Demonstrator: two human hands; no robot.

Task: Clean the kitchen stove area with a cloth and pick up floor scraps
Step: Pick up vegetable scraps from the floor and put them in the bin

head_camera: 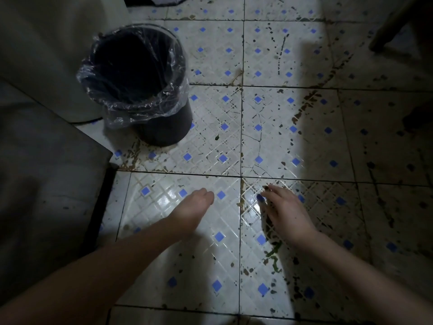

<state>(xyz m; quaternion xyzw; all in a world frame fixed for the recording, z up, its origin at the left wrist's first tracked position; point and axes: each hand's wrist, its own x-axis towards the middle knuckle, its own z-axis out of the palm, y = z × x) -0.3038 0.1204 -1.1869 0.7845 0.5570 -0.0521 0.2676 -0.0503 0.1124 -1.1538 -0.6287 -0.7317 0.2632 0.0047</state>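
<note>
Down low, our right hand (pixel 284 207), fingers loosely spread and empty, nears limp green scraps (pixel 273 252); we'd pinch them by their ends.

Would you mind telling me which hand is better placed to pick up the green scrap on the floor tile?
Right. The right hand hovers just above the green scrap, while the left hand is a tile over, farther from it.
</note>
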